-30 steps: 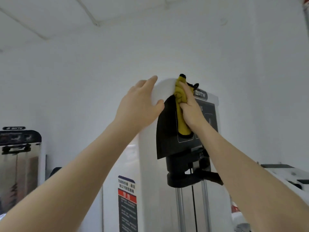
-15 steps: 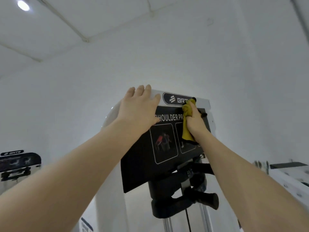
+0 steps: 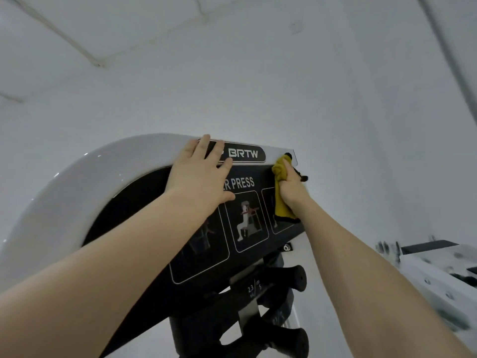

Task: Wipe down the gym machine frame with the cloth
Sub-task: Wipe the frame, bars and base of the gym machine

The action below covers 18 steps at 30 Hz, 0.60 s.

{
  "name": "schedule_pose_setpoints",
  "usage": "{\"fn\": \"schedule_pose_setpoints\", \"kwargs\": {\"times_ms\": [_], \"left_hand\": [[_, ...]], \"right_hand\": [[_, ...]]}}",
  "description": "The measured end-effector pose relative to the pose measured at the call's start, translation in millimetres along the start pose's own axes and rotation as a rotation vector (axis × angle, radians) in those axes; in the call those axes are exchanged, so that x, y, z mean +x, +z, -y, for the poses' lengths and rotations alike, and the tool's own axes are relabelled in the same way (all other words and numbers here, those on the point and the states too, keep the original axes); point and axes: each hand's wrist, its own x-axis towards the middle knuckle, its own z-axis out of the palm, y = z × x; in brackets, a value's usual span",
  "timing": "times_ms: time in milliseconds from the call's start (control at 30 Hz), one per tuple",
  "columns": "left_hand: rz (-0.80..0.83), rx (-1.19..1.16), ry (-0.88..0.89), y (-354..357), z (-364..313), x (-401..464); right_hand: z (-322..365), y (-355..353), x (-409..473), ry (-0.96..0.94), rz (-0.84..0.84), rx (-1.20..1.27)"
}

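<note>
Cloth (image 3: 281, 195): yellow, bunched, pressed against the upper right corner of the gym machine frame (image 3: 85, 182), at about 1 o'clock from picture centre. Its lower end hangs over the black instruction panel (image 3: 247, 223). The right hand (image 3: 293, 188) grasps the cloth, fingers curled round it, knuckles toward the camera. The left hand (image 3: 200, 174) lies flat and released on the frame at 12 o'clock, fingers straight, fingertips covering the left end of the BRTW nameplate (image 3: 245, 153), thumb on the panel. Frame top is white and curved. Black handles (image 3: 296, 277) project below the panel at 5 o'clock. White equipment, blurred, stands at 4 o'clock.
</note>
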Motion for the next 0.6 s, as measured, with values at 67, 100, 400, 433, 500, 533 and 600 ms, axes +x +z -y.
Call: {"fn": "schedule_pose_setpoints", "kwargs": {"times_ms": [67,100,400,433,500,533,600], "left_hand": [[-0.026,0.001,-0.006,1.8,-1.2,-0.3],[-0.037,-0.001,-0.010,2.3,-1.3,-0.2],[0.005,0.003,-0.046,-1.1,-14.7,-1.8],[-0.013,0.014,-0.006,-0.5,-22.2,-4.7],[-0.059,0.009,0.147,1.8,-43.3,-12.8],[-0.065,-0.013,0.246,2.5,-55.5,-18.8],[-0.057,-0.069,0.443,4.6,-75.2,-30.9]], "right_hand": [[-3.3,3.5,-1.6,-0.042,0.029,-0.009],[-8.3,4.8,-1.5,-0.088,0.067,-0.024],[-117.6,-32.5,-96.7,0.329,-0.050,-0.002],[-135.2,-34.1,-124.3,0.375,-0.061,-0.064],[-170.2,-34.9,-168.7,0.445,-0.063,-0.163],[-184.3,-36.0,-186.4,0.450,-0.065,-0.191],[-200.3,-34.8,-204.6,0.449,-0.179,-0.184]]}}
